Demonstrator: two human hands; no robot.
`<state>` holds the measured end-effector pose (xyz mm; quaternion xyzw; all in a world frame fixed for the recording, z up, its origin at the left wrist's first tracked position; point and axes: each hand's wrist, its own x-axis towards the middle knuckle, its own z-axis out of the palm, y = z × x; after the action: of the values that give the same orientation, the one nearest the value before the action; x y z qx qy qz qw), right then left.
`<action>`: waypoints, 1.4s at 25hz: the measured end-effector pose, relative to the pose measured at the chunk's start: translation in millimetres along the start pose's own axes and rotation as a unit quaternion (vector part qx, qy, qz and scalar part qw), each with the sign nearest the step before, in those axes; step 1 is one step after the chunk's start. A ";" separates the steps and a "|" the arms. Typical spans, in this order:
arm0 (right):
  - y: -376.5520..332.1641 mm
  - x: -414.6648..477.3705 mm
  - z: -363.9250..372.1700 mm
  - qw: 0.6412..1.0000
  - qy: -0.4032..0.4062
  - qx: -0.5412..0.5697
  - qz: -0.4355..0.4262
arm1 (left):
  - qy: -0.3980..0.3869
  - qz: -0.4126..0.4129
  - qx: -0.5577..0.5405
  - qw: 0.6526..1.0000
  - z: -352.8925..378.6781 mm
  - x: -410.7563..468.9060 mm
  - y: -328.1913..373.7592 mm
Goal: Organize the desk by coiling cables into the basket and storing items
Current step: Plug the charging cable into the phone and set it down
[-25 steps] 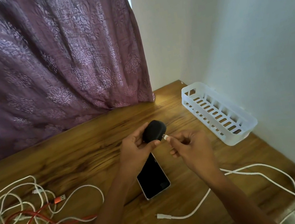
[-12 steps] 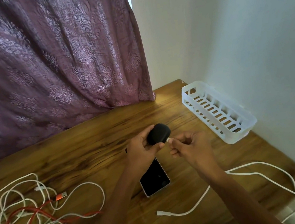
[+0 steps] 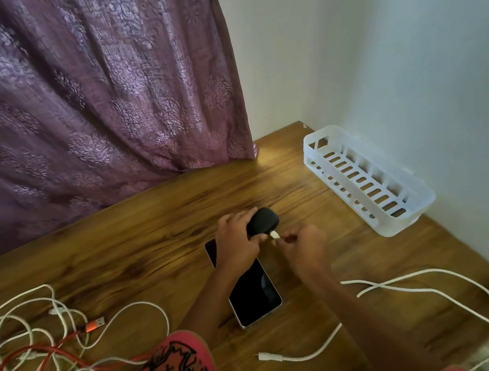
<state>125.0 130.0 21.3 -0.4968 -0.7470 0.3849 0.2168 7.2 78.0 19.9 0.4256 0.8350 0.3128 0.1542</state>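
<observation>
While the left hand (image 3: pixel 236 241) grips a small black case (image 3: pixel 262 222) over the middle of the bench (image 3: pixel 149 243), its fingers (image 3: pixel 236 219) curled round the case, the right hand (image 3: pixel 303 245) pinches a white plug (image 3: pixel 274 234), with thumb and fingers clamped on it. The plug touches the case at its 5 o'clock edge; whether it sits inside a socket I cannot tell.

A phone (image 3: pixel 253 294) lies flat, dark screen up, at 6 o'clock from the case, partly under the left wrist. The white basket (image 3: pixel 368 177) stands at 2 o'clock, beside the wall (image 3: pixel 407 44). A white cable (image 3: pixel 415 286) lies loose at 4 o'clock and passes over the bench edge. A tangle of cables (image 3: pixel 37 349), white and red, lies at 8 o'clock, well apart from the basket. A purple curtain (image 3: pixel 77 100) hangs at 11 o'clock.
</observation>
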 end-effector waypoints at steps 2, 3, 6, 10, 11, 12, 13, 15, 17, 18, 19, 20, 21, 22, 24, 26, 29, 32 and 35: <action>7.4 5.1 6.4 1.000 0.002 -0.013 0.004 | -0.003 -0.014 0.014 1.000 5.6 1.6 -2.6; 12.2 7.6 9.9 1.000 0.004 -0.012 0.008 | -0.007 -0.020 0.022 1.000 8.0 1.5 -3.5; 23.2 10.0 17.8 1.000 0.007 -0.006 0.020 | -0.013 -0.029 0.047 0.998 13.7 -0.6 -5.8; 20.6 3.6 14.3 0.997 0.029 -0.066 -0.035 | 0.021 -0.014 0.056 0.998 18.5 -7.4 -9.2; 18.5 -1.4 12.4 0.990 0.060 -0.096 -0.084 | 0.050 -0.024 0.044 0.997 18.3 -13.1 -9.9; 16.9 -8.1 11.3 0.979 0.087 -0.117 -0.140 | 0.088 -0.044 0.019 0.995 16.7 -21.4 -9.3; 14.6 -17.1 9.9 0.969 0.098 -0.121 -0.193 | 0.125 -0.075 -0.014 0.989 14.6 -31.9 -9.6; 14.7 -36.6 12.4 0.961 0.053 -0.115 -0.246 | 0.183 -0.152 -0.090 0.967 4.6 -56.3 -6.0; 15.2 -52.4 17.6 0.971 -0.017 -0.103 -0.217 | 0.208 -0.237 -0.184 0.931 -5.9 -77.7 -0.5; 16.1 -58.3 21.4 0.977 -0.036 -0.092 -0.191 | 0.198 -0.281 -0.238 0.909 -9.5 -85.4 2.7; 16.1 -63.0 25.1 0.981 -0.053 -0.081 -0.167 | 0.178 -0.317 -0.298 0.883 -11.6 -90.1 5.9; 15.3 -66.4 28.2 0.983 -0.067 -0.071 -0.153 | 0.155 -0.339 -0.359 0.856 -13.5 -93.1 9.3; 12.7 -69.3 30.4 0.983 -0.075 -0.071 -0.152 | 0.134 -0.353 -0.417 0.827 -14.6 -94.2 10.6; 11.6 -70.7 32.9 0.982 -0.076 -0.076 -0.155 | 0.120 -0.366 -0.465 0.798 -17.5 -94.6 11.0; 9.2 -70.9 32.8 0.988 -0.076 -0.056 -0.124 | 0.113 -0.388 -0.524 0.750 -21.8 -91.0 5.6; 6.7 -66.2 29.2 0.995 -0.084 0.011 -0.044 | 0.111 -0.402 -0.542 0.729 -26.7 -87.2 0.0; 6.1 -61.1 22.9 0.989 -0.107 0.097 0.028 | 0.088 -0.429 -0.541 0.718 -30.9 -80.5 -5.4; 3.2 -64.6 20.9 0.971 -0.118 0.199 0.067 | 0.034 -0.421 -0.606 0.674 -35.0 -80.3 -4.5; -2.6 -66.4 16.0 0.964 -0.104 0.237 0.068 | -0.015 -0.374 -0.648 0.664 -34.8 -85.2 -4.6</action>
<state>139.6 63.4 17.5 -0.4377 -0.6178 0.6142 0.2225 36.5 -6.5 42.5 -0.1249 0.5083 0.6845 0.5074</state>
